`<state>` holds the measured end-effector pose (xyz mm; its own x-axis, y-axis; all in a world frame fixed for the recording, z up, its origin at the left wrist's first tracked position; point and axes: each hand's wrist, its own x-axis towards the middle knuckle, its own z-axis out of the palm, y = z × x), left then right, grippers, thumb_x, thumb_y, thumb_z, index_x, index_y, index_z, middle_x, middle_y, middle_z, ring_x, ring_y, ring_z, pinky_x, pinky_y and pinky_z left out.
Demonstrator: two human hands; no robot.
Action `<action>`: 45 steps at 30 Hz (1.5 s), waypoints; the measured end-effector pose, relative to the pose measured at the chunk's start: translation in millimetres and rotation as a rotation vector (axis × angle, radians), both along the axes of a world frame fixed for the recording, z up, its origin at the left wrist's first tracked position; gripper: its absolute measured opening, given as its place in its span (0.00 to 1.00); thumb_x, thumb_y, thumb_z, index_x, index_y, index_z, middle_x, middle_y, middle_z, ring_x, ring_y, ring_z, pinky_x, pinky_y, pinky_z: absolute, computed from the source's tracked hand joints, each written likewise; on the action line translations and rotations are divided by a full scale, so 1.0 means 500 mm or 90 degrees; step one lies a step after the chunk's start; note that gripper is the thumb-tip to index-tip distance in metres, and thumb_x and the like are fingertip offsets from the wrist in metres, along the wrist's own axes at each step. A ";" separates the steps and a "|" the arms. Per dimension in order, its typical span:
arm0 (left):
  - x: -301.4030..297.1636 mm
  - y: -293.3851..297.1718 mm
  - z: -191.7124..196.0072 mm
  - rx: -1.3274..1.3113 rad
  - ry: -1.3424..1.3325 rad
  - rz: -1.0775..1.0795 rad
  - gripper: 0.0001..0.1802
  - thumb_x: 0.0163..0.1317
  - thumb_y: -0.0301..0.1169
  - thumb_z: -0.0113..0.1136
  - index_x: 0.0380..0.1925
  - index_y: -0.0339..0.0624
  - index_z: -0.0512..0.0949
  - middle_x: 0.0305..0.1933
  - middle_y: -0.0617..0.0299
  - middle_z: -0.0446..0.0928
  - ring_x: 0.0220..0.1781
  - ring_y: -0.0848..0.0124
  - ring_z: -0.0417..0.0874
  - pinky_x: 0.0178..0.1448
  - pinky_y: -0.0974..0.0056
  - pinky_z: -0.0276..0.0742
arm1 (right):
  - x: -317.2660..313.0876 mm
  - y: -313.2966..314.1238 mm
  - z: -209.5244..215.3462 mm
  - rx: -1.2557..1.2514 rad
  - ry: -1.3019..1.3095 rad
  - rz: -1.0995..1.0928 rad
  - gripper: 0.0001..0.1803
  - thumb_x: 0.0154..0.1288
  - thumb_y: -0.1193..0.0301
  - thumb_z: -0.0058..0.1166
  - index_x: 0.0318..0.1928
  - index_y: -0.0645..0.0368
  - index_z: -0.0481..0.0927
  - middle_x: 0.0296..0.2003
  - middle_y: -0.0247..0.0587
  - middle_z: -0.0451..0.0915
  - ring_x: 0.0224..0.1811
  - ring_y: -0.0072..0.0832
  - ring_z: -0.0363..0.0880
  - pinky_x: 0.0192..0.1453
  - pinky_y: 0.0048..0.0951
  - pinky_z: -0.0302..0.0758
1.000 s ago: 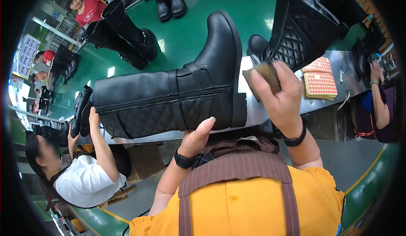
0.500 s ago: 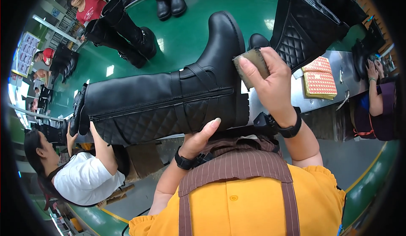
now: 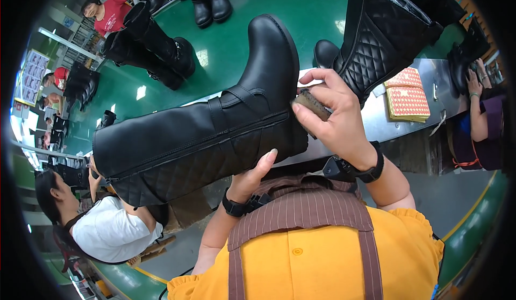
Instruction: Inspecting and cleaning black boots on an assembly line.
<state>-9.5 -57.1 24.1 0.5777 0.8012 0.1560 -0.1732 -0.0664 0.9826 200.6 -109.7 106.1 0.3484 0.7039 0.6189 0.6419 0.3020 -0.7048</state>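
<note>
A tall black boot (image 3: 204, 122) lies on its side across my front, its toe pointing away and its shaft to the left. Straps cross its ankle, a zipper runs along the shaft, and quilting covers the near part. My left hand (image 3: 252, 175) supports it from below near the heel; the thumb shows on the near side, while the other fingers are hidden underneath. In my right hand (image 3: 338, 112) a worn brownish sponge pad (image 3: 312, 105) is pinched between thumb and fingers, against or very close to the sole edge beside the heel.
On the metal bench (image 3: 365, 130) to the right lies a stack of sticker sheets (image 3: 407, 101). A quilted boot (image 3: 376, 47) stands behind it. More black boots (image 3: 156, 47) stand at the far left. A co-worker in white (image 3: 115, 227) sits left; another's hands (image 3: 475, 87) touch a boot at right.
The boot has tilted, its shaft end dropping nearer and its toe shifting left. My right hand has turned the pad more edge-on and moved it slightly down and left, staying by the sole.
</note>
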 end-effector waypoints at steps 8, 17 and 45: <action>0.005 -0.002 -0.004 -0.011 0.006 -0.047 0.20 0.61 0.20 0.59 0.55 0.37 0.76 0.56 0.57 0.78 0.57 0.67 0.80 0.66 0.60 0.73 | 0.013 0.002 -0.014 -0.032 0.096 -0.018 0.10 0.60 0.70 0.64 0.33 0.67 0.82 0.36 0.43 0.80 0.34 0.33 0.81 0.39 0.28 0.75; 0.006 0.002 -0.012 -0.013 0.045 -0.047 0.20 0.60 0.20 0.61 0.54 0.37 0.77 0.55 0.58 0.79 0.55 0.69 0.80 0.64 0.61 0.74 | 0.038 -0.019 -0.006 -0.144 0.190 -0.021 0.11 0.62 0.68 0.62 0.34 0.66 0.82 0.35 0.42 0.81 0.35 0.33 0.82 0.38 0.29 0.75; 0.017 -0.011 -0.015 -0.024 0.015 0.015 0.18 0.61 0.27 0.67 0.51 0.35 0.80 0.50 0.60 0.83 0.50 0.71 0.81 0.59 0.64 0.75 | 0.018 0.001 -0.020 -0.187 0.140 -0.012 0.16 0.65 0.63 0.61 0.31 0.67 0.78 0.27 0.50 0.80 0.28 0.39 0.81 0.33 0.35 0.75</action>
